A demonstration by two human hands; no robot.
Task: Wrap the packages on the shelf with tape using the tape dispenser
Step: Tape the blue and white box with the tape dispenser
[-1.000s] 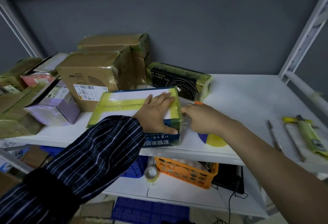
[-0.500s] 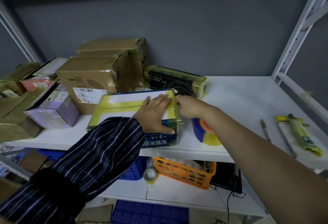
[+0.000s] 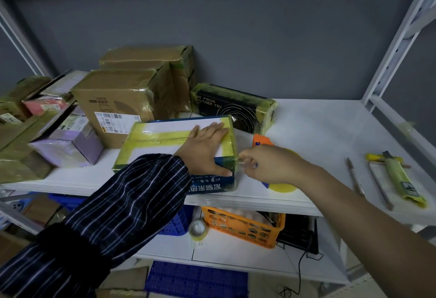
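L hand (image 3: 204, 150) is lying flat, fingers straight, on the blue box (image 3: 165, 137). R hand (image 3: 271, 165) is gripping the tape dispenser (image 3: 260, 140) right at the box's R end. Box is sitting at the white shelf's (image 3: 318, 132) front edge w/ yellowish tape bands crossing its white top.

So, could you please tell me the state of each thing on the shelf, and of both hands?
blue box: lying flat on the shelf, closed, top banded with yellow tape.
left hand: pressing flat on the box top.
right hand: gripping the tape dispenser at the box's right end.
tape dispenser: held, largely hidden by the hand.
black box: closed, ends taped.
brown cartons: closed, wrapped in tape.
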